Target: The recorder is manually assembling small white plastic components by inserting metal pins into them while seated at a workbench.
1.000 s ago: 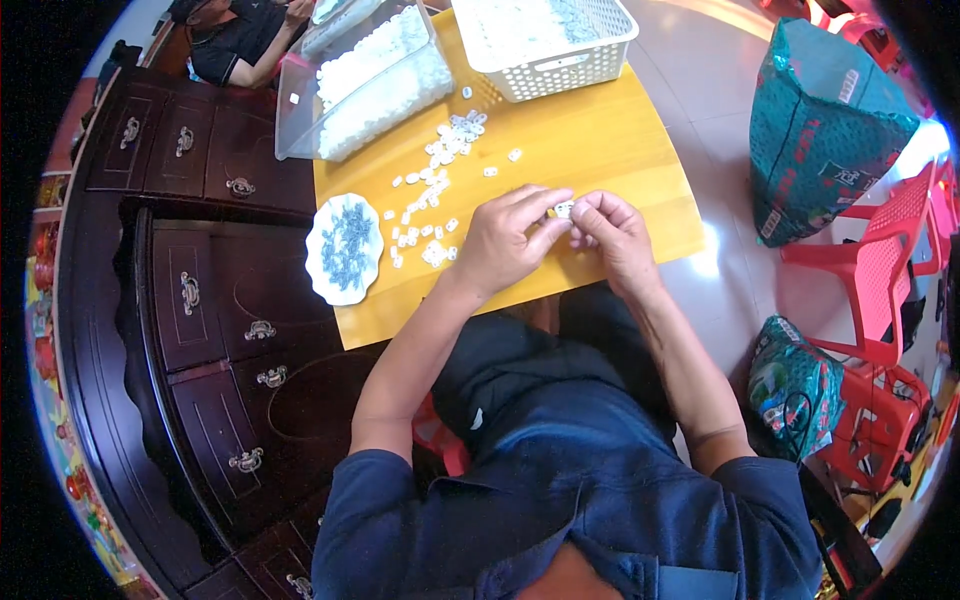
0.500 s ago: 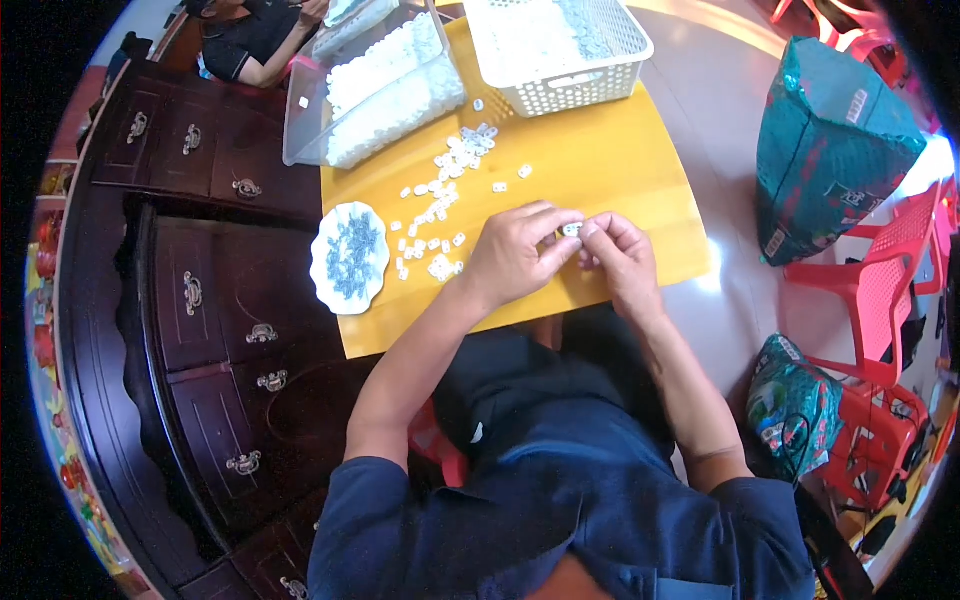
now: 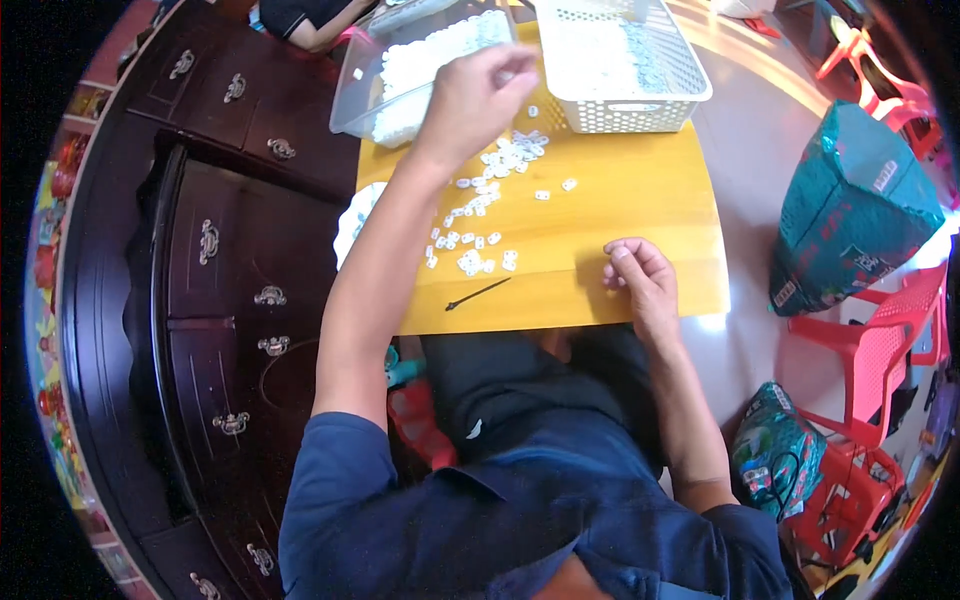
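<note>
My left hand [image 3: 478,105] is raised over the far part of the table, at the front of the clear plastic bin [image 3: 350,115] and beside the white basket [image 3: 635,118]. Its fingers are curled in and slightly blurred; anything in them is hidden. Close to the table's near right edge, my right hand [image 3: 645,285] has its thumb bent against the curled fingers. What it holds, if anything, I cannot make out. Small white oblong pieces with holes [image 3: 512,155] lie scattered across the middle. A thin black stick-like tool [image 3: 478,294] rests near the front edge.
White pieces fill much of the bin and basket. My left forearm covers most of a white scalloped plate [image 3: 352,222]. A dark wooden cabinet [image 3: 240,250] stands left; green bags [image 3: 850,210] and red plastic chairs [image 3: 860,340] are right. Another person's arm [image 3: 320,35] shows beyond.
My hands have parted from the small white piece they held together. The left has swung up and away toward the bin; the right stays near the table edge. The black tool now shows.
</note>
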The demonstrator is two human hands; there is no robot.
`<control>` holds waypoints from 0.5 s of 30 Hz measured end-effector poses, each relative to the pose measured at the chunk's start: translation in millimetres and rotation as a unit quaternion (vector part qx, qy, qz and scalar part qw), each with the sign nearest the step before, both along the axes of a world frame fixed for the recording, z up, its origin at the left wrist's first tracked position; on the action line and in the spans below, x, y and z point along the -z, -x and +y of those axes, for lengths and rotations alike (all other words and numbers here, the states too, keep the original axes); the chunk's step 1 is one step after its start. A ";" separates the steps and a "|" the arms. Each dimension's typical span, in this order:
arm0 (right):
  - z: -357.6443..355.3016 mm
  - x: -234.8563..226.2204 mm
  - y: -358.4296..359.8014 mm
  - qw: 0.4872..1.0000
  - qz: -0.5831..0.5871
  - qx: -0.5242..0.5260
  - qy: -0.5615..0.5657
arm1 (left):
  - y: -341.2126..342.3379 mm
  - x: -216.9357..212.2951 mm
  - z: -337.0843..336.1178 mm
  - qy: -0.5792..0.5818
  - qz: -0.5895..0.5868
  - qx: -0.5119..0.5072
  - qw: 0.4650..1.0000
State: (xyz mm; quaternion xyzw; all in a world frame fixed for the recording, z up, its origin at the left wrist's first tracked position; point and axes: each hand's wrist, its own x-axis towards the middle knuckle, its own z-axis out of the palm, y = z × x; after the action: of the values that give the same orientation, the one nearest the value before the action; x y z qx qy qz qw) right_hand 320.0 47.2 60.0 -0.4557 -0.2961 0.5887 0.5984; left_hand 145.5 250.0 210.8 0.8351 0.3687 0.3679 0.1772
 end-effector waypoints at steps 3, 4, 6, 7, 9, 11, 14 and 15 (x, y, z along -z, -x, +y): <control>0.3 1.1 3.1 1.000 0.014 -0.005 0.005 | 77.3 11.1 -16.8 0.100 0.069 -0.093 0.988; -0.1 -1.9 2.8 1.000 0.004 -0.018 -0.003 | 107.7 19.2 -23.4 0.120 0.079 -0.124 0.982; -2.7 -6.3 2.7 1.000 -0.011 -0.014 -0.001 | 161.4 41.6 -36.6 0.137 0.106 -0.178 0.969; -3.2 -4.4 1.4 1.000 -0.018 -0.018 -0.002 | 183.0 50.0 -44.7 0.134 0.125 -0.204 0.962; -4.3 -4.6 5.9 0.999 -0.027 -0.020 -0.005 | 212.5 62.9 -65.2 0.175 0.156 -0.249 0.940; -4.0 -5.7 6.5 0.999 -0.044 -0.013 -0.011 | 221.8 67.7 -78.0 0.174 0.226 -0.250 0.925; -2.8 -4.9 8.4 0.997 -0.070 -0.003 -0.022 | 223.2 78.0 -83.2 0.181 0.218 -0.244 0.928; -1.0 -3.6 12.2 0.993 -0.111 0.011 -0.039 | 222.4 81.5 -80.7 0.182 0.209 -0.243 0.930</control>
State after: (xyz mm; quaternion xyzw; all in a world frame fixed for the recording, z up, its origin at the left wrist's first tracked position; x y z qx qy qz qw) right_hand 307.8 46.2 63.5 -0.4978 -0.3782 0.5159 0.5857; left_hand -77.0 169.2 129.3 0.7313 0.6496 0.1434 0.1504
